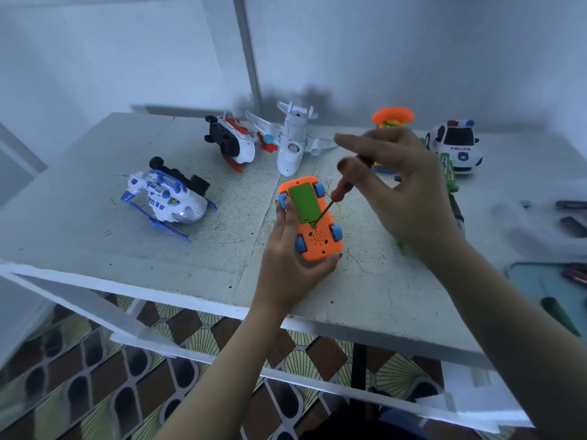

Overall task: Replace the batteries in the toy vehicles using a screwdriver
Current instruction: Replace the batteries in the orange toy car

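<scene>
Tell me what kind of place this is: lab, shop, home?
Probably a home work corner, not a lab: scuffed white table, patterned floor tiles under it, toys laid out such as the police car.

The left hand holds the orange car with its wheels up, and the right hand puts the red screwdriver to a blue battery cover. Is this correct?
Not quite. The head view shows the battery cover is green, not blue; only the wheels are blue. The rest stands: the left hand holds the orange car wheels up, and the right hand puts the red screwdriver to that cover.
</scene>
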